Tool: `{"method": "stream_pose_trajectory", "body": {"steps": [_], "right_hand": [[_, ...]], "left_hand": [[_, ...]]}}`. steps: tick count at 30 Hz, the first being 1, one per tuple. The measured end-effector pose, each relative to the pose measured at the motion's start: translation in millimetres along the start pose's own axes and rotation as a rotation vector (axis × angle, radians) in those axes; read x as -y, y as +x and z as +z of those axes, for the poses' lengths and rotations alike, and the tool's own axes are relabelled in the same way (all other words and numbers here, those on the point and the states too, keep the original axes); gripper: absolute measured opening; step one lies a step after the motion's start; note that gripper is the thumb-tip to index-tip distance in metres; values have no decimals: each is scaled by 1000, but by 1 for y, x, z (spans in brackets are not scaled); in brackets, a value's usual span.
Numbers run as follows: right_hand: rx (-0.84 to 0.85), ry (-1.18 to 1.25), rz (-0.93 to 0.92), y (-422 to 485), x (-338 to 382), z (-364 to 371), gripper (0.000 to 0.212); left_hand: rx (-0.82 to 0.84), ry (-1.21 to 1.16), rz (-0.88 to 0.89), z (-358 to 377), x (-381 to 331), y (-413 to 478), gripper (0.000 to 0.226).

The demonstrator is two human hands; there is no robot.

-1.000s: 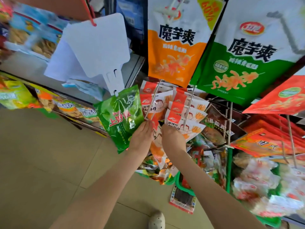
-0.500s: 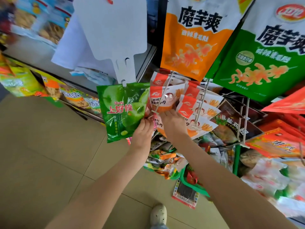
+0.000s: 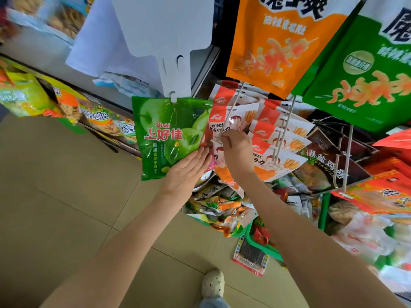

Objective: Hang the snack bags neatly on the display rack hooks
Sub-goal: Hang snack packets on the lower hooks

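Observation:
A white-and-orange snack bag (image 3: 222,161) hangs at the tip of a white wire hook (image 3: 224,125) on the display rack. My right hand (image 3: 236,150) pinches the bag's top at the hook tip. My left hand (image 3: 189,167) lies flat with straight fingers against the lower right of a green Oishi apple bag (image 3: 169,136), which hangs from a white card hook. More white-and-orange bags (image 3: 278,138) hang on the neighbouring hook to the right.
Large orange (image 3: 282,47) and green (image 3: 364,78) bags hang overhead. A green basket (image 3: 264,247) of loose snack packs sits on the tiled floor below. Dark bags (image 3: 322,161) and red-orange bags (image 3: 382,192) hang at right. A low shelf (image 3: 66,103) of snacks runs along the left.
The view has closed in on the rack. My right hand rose to the hook tip with the white-and-orange bag. My left hand flattened against the green bag.

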State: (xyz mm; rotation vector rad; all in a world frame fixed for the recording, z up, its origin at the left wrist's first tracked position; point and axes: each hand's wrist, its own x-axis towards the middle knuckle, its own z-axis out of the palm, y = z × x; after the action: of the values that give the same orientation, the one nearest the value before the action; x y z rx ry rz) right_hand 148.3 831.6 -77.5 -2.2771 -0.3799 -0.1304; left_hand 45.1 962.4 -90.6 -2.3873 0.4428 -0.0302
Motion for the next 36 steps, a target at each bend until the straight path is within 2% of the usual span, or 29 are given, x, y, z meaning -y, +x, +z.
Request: {"method": "stream_pose_trajectory", "body": {"steps": [2,9,12,15,17,20,22,25,27,29,33,36], "right_hand": [[-23,77,58,0,2,2,16],[53,196,240,14,-1,-2,14],[43,36,221,24,-9,2,17],[1,-239,152,42,-13,4,21],[-26,-387,143,55,-13,0,21],[-60,-466,159,68,-16,-5,17],[-7,-474,161,64,-18,-2,15],[74,-500,187,47,-19,2,37],[80,-512,211,36,-19,2,57],[75,-482,191,21,-19,2,66],[102,-313,38,-27,-25,-4,54],[103,-237,14,-71,-37,-14,40]], "left_hand": [[-17,-8,4,4,3,-2,62],[-38,-71,-7,3,2,0,59],[-27,-94,-25,-2,0,3,59],[-48,-106,-45,-4,-4,6,59],[17,-122,-28,-8,-6,6,58],[39,-147,-41,-9,-7,5,57],[19,-152,-70,-8,-8,4,58],[3,-199,-141,-9,-10,5,58],[9,-254,-177,-12,-13,9,58],[4,-311,-208,-16,-16,12,58],[-74,-463,-269,-28,-30,16,52],[-101,-550,-254,-37,-51,19,48]]}}
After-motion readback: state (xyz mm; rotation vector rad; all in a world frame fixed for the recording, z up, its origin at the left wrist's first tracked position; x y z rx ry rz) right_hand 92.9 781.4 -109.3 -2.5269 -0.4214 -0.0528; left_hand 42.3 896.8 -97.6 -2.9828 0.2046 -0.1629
